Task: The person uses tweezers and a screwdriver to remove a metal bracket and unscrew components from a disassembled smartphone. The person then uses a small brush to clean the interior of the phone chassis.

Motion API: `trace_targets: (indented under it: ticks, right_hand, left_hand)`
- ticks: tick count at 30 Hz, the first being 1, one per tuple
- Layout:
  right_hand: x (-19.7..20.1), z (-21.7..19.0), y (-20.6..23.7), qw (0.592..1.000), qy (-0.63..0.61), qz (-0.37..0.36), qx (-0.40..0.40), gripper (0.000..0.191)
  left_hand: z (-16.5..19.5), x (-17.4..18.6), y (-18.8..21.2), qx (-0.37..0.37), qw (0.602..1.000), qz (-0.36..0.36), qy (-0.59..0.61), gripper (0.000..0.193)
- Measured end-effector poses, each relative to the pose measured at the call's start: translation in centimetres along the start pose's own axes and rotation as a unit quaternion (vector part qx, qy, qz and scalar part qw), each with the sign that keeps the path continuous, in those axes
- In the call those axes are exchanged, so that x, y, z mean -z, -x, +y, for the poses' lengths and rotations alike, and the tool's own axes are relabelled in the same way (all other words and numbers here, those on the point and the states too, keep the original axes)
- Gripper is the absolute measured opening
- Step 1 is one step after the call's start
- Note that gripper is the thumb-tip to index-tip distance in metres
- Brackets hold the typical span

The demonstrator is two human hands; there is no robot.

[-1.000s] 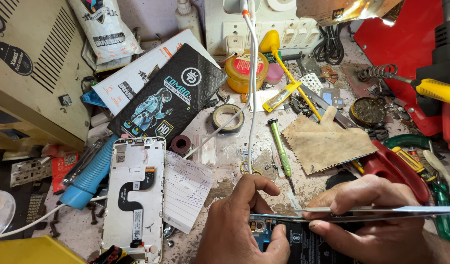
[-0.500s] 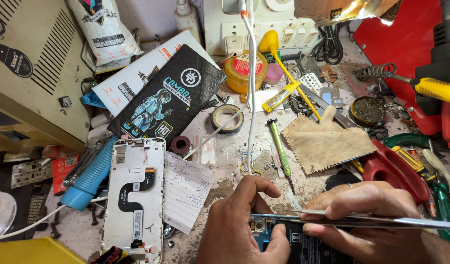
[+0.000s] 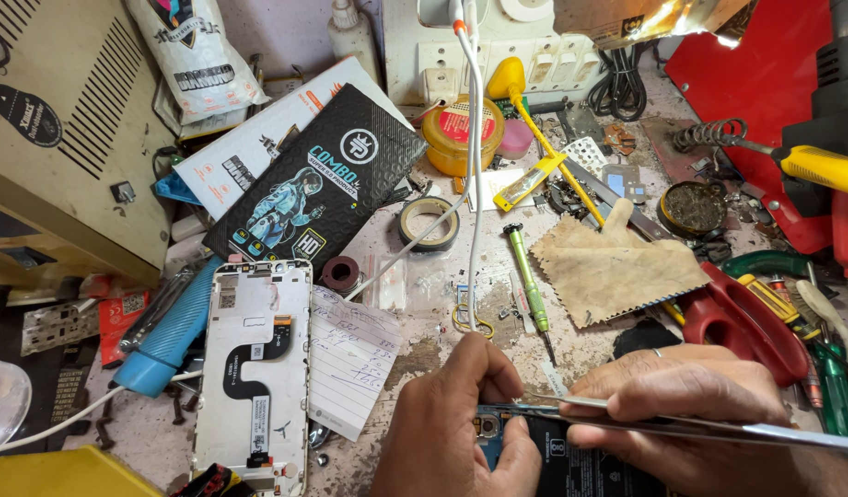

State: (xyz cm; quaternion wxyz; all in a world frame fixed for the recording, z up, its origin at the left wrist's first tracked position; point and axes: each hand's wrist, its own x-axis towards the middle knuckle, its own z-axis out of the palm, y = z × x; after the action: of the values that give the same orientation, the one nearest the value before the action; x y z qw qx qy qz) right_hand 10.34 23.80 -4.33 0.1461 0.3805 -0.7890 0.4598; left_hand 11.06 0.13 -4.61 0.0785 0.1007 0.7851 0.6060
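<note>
Cluttered grey tabletop (image 3: 424, 304) strewn with tools holds a white phone frame (image 3: 255, 368) at lower left, a black box (image 3: 318, 189) above it, and a tan cloth (image 3: 613, 271) at right. At the bottom edge, the left hand (image 3: 461, 428) grips a dark opened phone (image 3: 557, 460), while the right hand (image 3: 691, 405) pinches thin metal tweezers (image 3: 719, 430) lying across the phone's top.

A phone repair workshop: opened phone (image 3: 254, 368), screwdriver (image 3: 528, 285), tape (image 3: 428, 224) crowd the bench (image 3: 424, 350).

The hands (image 3: 571, 423) largely hide the opened phone (image 3: 571, 460), seemingly cut off below.
</note>
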Motion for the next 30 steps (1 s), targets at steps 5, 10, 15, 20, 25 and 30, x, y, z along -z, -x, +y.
trace_targets:
  ticks: [5,10,15,20,25,30]
  right_hand:
    - [0.2,0.3,0.3,0.999,-0.019,-0.024,-0.02,0.042]
    - [0.3,0.2,0.4,0.998,-0.021,-0.029,-0.053,0.033]
    - [0.5,-0.1,0.2,0.994,-0.016,-0.057,-0.091,0.025]
    - [0.4,0.2,0.5,0.996,-0.016,-0.038,-0.081,0.028]
    - [1.1,0.7,1.3,0.978,-0.002,-0.092,-0.186,0.024]
    - [0.3,1.3,2.2,0.986,-0.019,-0.023,-0.167,0.031]
  left_hand:
    - [-0.3,0.0,0.0,0.001,1.0,-0.014,-0.018,0.015]
    - [0.2,0.0,0.1,0.013,1.0,-0.001,0.0,0.019]
    - [0.5,0.2,0.1,0.006,1.0,-0.005,-0.002,0.015]
    - [0.6,0.1,0.0,0.029,1.0,-0.004,-0.01,0.015]
    - [0.5,0.1,0.0,0.031,0.999,-0.007,-0.009,0.014]
    - [0.0,0.1,0.3,-0.072,0.997,0.028,0.004,0.014]
